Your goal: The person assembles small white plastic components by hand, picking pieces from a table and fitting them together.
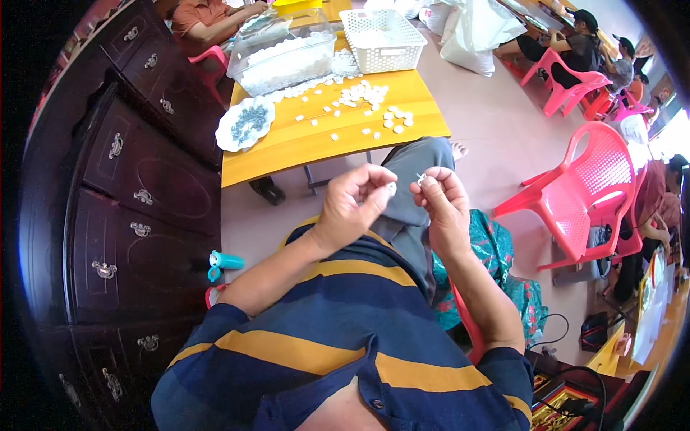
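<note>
My left hand [353, 207] is held over my lap, thumb and forefinger pinched on a small white plastic piece [392, 188]. Beside it, my right hand [445, 208] grips a tiny whitish, partly clear part [421, 178] between its fingertips. The two hands are close together but apart. Beyond them, a yellow wooden table [287, 154] carries scattered small white pieces [363, 93], with several round ones [398, 121] near its right edge. At its left corner, a white scalloped plate [225, 131] holds a heap of small blue-grey parts [251, 122].
A clear bin [251, 80] of white pieces and a white perforated basket [392, 59] stand at the table's far end. Dark drawers [144, 165] line the left. Pink plastic chairs [586, 190] and seated people are at right. A teal bottle [228, 261] is on the floor.
</note>
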{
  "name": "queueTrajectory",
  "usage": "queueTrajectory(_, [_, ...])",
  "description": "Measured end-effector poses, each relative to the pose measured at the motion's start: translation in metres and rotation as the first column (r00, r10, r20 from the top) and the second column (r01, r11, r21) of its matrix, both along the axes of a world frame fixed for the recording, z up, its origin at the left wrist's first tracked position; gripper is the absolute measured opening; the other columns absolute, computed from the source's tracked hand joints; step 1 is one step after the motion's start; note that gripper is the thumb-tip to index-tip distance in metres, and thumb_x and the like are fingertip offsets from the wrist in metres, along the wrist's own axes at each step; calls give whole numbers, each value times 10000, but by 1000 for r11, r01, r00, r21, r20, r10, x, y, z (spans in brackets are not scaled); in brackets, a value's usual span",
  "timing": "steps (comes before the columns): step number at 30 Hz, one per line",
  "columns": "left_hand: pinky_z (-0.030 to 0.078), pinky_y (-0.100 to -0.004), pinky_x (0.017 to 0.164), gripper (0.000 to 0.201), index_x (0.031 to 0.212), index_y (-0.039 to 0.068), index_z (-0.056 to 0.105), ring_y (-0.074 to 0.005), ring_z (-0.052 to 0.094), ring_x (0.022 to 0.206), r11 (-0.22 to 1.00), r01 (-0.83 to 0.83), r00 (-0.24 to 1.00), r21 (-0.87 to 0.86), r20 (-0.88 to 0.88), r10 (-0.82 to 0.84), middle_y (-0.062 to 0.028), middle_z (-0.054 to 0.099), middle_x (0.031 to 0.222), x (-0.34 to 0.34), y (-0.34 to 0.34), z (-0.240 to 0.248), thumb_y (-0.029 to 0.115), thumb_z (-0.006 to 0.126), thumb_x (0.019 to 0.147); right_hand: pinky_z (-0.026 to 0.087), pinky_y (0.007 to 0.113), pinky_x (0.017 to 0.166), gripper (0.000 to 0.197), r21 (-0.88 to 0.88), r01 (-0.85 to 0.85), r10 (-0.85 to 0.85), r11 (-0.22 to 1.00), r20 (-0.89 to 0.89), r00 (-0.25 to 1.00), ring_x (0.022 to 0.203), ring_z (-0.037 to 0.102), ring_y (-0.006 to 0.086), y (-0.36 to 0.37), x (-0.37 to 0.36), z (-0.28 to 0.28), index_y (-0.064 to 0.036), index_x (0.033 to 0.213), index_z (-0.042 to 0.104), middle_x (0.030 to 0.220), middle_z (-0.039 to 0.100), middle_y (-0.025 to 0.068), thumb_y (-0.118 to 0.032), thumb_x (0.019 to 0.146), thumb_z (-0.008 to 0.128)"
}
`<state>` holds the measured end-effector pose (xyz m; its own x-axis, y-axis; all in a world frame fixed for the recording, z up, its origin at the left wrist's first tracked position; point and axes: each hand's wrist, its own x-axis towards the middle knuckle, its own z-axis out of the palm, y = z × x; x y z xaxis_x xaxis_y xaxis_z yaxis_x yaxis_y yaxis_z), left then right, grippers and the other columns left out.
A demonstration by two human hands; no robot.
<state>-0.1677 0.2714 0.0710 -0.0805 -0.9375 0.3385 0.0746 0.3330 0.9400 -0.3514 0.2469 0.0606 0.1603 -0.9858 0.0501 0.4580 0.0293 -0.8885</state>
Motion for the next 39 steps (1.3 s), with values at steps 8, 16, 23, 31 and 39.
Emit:
queueTrajectory(8, [479,-188,660,165,1112,17,652,-29,559,737,995,-10,1000,101,-10,11,9,654,912,10,-4,6,80,637,960,494,239,807,122,-100,-101,86,990,-148,985,913,639,95,9,6,1,-23,1101,562,960,629,12,-91,1004,591])
queueTrajectory(16, [478,-189,663,173,1124,27,653,-25,554,742,997,21,999,70,46,-24,11,660,941,10,-4,-1,83,637,962,500,230,798,118,-101,-126,105,987,-189,976,898,638,93,10,9,-1,-20,1094,561,955,634,19,-85,1002,593])
queueTrajectory(23, [474,-183,654,167,1119,21,649,-22,550,736,998,30,998,61,56,-33,10,656,929,9,-5,-2,86,631,966,501,231,792,114,-80,-131,115,988,-176,978,895,636,92,10,10,-1,-15,1091,564,945,644,29,-81,1001,590])
queueTrajectory(31, [533,-211,726,148,1084,-24,647,-46,624,804,998,23,997,53,66,-27,-34,683,928,8,-5,1,25,618,948,510,228,766,113,-87,-138,119,987,-192,974,882,654,92,8,9,-3,-37,1088,578,958,644,15,-113,1006,592])
queueTrajectory(39, [511,-197,656,159,1104,2,652,-30,597,761,992,45,998,122,36,-49,-10,675,940,11,-8,-2,60,619,959,494,233,751,114,-31,-144,137,989,-169,976,870,653,97,7,8,-2,-41,1079,583,950,645,17,-122,1000,597])
